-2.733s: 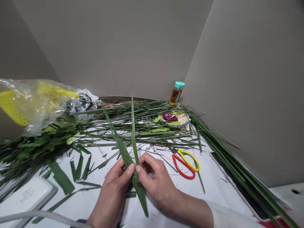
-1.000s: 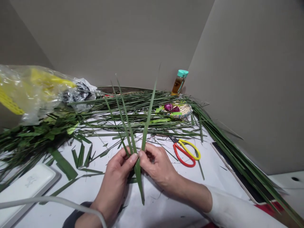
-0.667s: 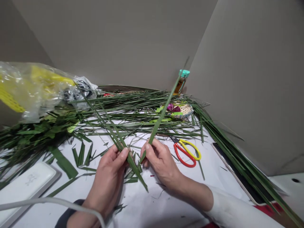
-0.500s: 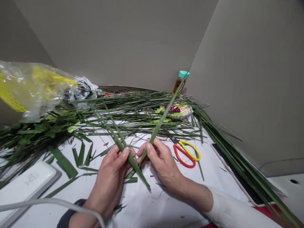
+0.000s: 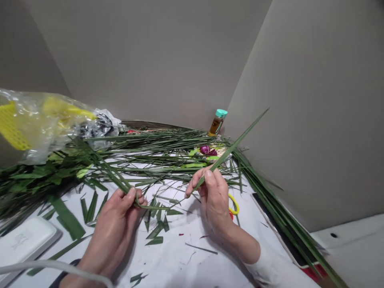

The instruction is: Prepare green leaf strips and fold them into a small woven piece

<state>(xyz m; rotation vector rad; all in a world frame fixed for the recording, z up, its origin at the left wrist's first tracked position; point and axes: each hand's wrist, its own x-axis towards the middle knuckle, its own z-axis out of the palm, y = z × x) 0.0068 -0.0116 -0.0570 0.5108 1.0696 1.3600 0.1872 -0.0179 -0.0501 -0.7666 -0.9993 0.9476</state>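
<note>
A long, thin green leaf (image 5: 231, 150) is pinched by the closed right hand (image 5: 214, 200). Narrow green leaves (image 5: 115, 176) are gripped by the closed left hand (image 5: 112, 228) above the white desk (image 5: 186, 260). Short green cut bits (image 5: 156, 228) are lying between the hands.

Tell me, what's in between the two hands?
In the head view, a thin leaf strip runs from the left hand toward the right hand. Cut leaf bits lie below it on the white sheet.
</note>
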